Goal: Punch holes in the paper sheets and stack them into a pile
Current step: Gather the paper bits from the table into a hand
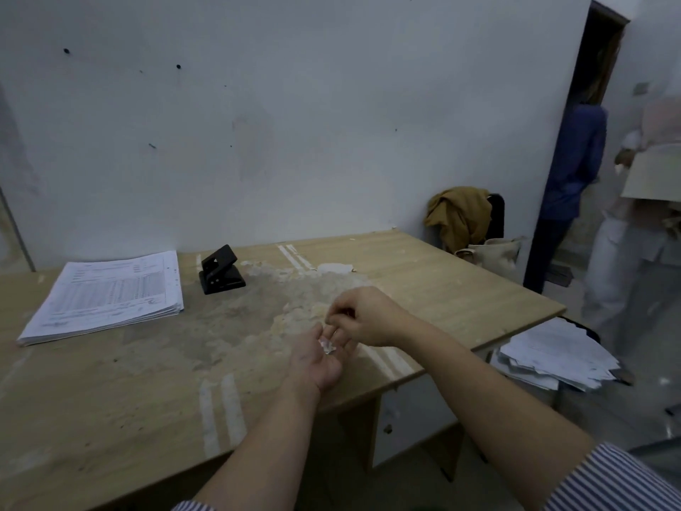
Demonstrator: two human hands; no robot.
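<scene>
A stack of printed paper sheets [107, 295] with punched holes along its right edge lies at the back left of the wooden table [129, 392]. Just right of it sits a black hole punch [221, 271], lid raised. My left hand [318, 357] is palm up over the table's right part, cupping small white paper scraps [327, 347]. Directly above that palm, my right hand [363, 317] has its fingertips pinched together; what they pinch is too small to tell.
The table's middle is scuffed with white residue and tape strips. A loose pile of sheets [556, 357] rests on a seat at the right. A chair with a brown cloth [460, 215] and a bag stands behind. Two people stand by the doorway at the right.
</scene>
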